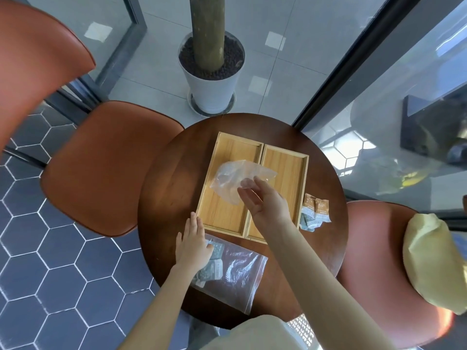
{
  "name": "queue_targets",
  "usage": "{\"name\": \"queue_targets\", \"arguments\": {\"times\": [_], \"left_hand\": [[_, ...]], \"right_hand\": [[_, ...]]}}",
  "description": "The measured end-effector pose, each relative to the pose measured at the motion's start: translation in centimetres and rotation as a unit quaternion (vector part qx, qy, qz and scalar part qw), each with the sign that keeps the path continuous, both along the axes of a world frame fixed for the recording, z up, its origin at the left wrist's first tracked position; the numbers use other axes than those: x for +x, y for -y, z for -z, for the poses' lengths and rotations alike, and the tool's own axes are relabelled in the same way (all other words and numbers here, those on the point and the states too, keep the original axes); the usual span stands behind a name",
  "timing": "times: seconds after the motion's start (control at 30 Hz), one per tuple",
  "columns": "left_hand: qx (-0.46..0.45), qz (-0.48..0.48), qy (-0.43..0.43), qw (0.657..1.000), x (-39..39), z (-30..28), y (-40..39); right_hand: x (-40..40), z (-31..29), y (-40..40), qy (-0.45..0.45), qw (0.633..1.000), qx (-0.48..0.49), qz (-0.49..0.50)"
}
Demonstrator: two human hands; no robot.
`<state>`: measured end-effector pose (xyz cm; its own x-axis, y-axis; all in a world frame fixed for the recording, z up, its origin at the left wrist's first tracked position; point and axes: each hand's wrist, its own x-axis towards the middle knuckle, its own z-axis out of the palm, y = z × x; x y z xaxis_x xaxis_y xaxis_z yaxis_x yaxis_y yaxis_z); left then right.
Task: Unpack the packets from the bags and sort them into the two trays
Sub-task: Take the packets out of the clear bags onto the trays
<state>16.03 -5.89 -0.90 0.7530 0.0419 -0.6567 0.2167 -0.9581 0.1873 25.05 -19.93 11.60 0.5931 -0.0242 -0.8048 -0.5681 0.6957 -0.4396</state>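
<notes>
Two light wooden trays stand side by side on the round dark table (171, 178): the left tray (227, 152) and the right tray (285, 160). An empty clear plastic bag (235, 176) hangs crumpled over the left tray, and my right hand (265, 203) pinches its edge. My left hand (193, 242) lies flat on the left end of a second clear bag (237, 276) near the table's front, with several grey-green packets (213, 267) inside. A small pile of brown and grey-green packets (314, 214) lies loose on the table right of the trays.
Rust-coloured chairs stand at the left (106, 168) and at the right (379, 248); a pale yellow cushion (429, 261) rests on the right one. A white plant pot (211, 79) sits on the floor behind the table. A glass wall (391, 109) runs along the right.
</notes>
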Motion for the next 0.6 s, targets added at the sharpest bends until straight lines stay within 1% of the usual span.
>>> {"name": "queue_targets", "arguments": {"times": [0.1,0.23,0.47,0.53,0.6], "left_hand": [[-0.006,0.007,-0.015,1.0,0.1,-0.1,-0.3],[-0.009,0.01,-0.028,1.0,0.3,-0.1,-0.4],[-0.016,0.01,-0.05,0.999,0.7,-0.2,-0.6],[-0.047,-0.011,-0.056,0.997,1.1,-0.4,-0.9],[-0.115,-0.072,-0.028,0.99,1.4,-0.8,-1.3]], "right_hand": [[-0.1,-1.1,0.0,0.012,1.0,0.005,-0.007],[-0.2,-2.5,0.5,0.018,0.999,0.043,0.028],[-1.9,-5.2,2.3,0.029,0.996,0.049,0.073],[-2.9,-5.4,3.0,0.035,0.995,0.046,0.081],[-4.0,-5.1,3.7,0.04,0.995,0.038,0.079]]}}
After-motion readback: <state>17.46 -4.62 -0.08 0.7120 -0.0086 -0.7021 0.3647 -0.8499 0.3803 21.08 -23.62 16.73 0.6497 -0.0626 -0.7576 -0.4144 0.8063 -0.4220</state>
